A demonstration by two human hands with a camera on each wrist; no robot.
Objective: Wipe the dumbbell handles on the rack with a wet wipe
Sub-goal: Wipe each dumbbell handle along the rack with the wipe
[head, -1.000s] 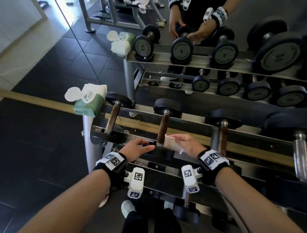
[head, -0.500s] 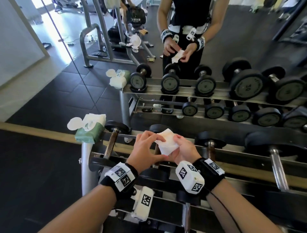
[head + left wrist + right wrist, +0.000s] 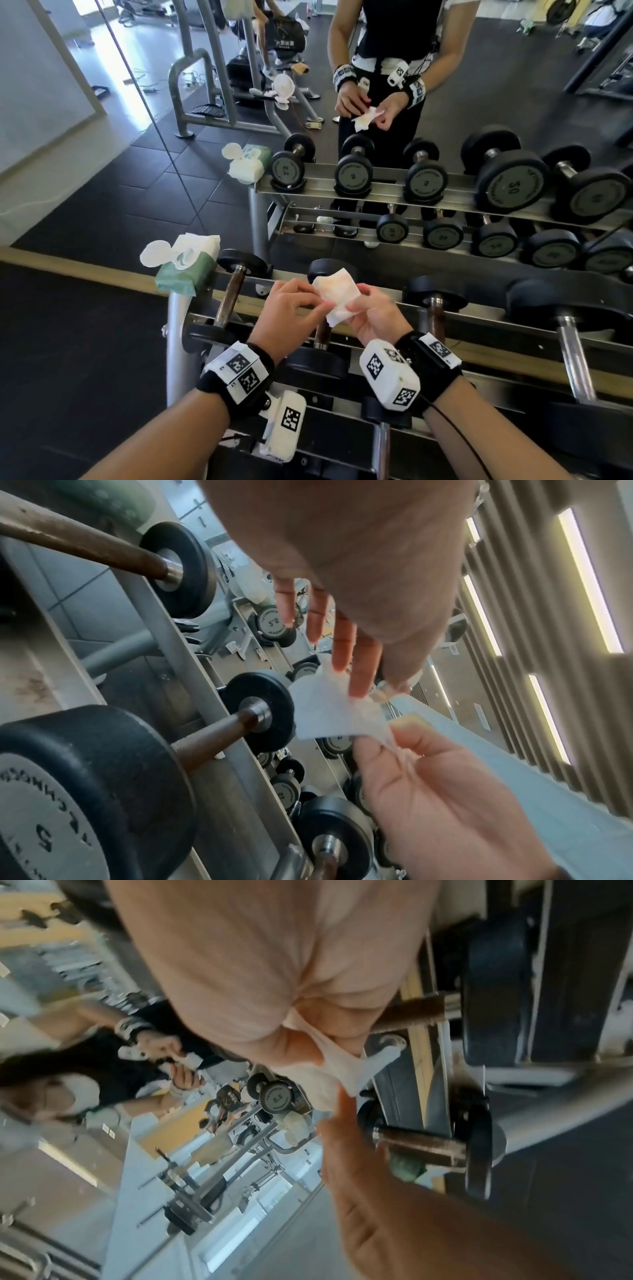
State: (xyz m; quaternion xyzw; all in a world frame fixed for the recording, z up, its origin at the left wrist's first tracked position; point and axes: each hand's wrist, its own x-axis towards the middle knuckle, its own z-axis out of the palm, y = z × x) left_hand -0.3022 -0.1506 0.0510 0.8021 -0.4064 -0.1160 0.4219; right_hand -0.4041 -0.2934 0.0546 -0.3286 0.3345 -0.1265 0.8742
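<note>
A big wall mirror (image 3: 513, 102) runs behind the weights and throws back the whole room. Dark hexagonal tiles cover the floor (image 3: 85, 342), and a pale wooden strip (image 3: 68, 270) edges the foot of the mirror. In the reflection a grey steel machine frame (image 3: 191, 85) stands on the tiles, with a black bag (image 3: 286, 32) behind it and a small white fan (image 3: 283, 87) perched on its lower bar. Bright daylight spills across the floor at the far left. From the left wrist view, long ceiling light strips (image 3: 589, 582) glow between dark slats (image 3: 534, 593) overhead.
</note>
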